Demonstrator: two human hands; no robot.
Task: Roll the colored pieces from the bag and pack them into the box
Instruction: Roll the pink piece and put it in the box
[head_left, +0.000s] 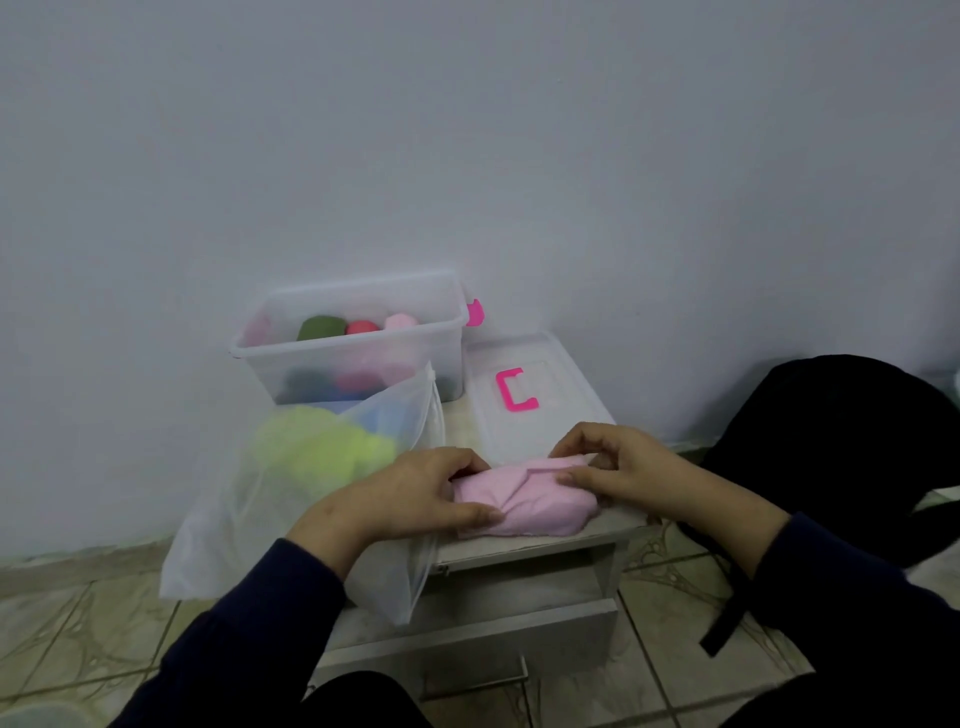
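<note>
A pale pink cloth piece (524, 504) lies partly folded on the small grey table (524, 543). My left hand (410, 493) grips its left end and my right hand (628, 470) pinches its upper right edge. Left of it slumps a translucent white bag (270, 525) holding a yellow-green piece (317, 449) and something blue. Behind stands the clear plastic box (358, 345) with green, red and pink rolled pieces inside, plus darker ones lower down.
The box's clear lid (524, 410) with a pink handle lies flat at the right of the box. A black backpack (826, 447) sits on the tiled floor to the right. The table's drawer (483, 629) is pulled out below. A white wall stands close behind.
</note>
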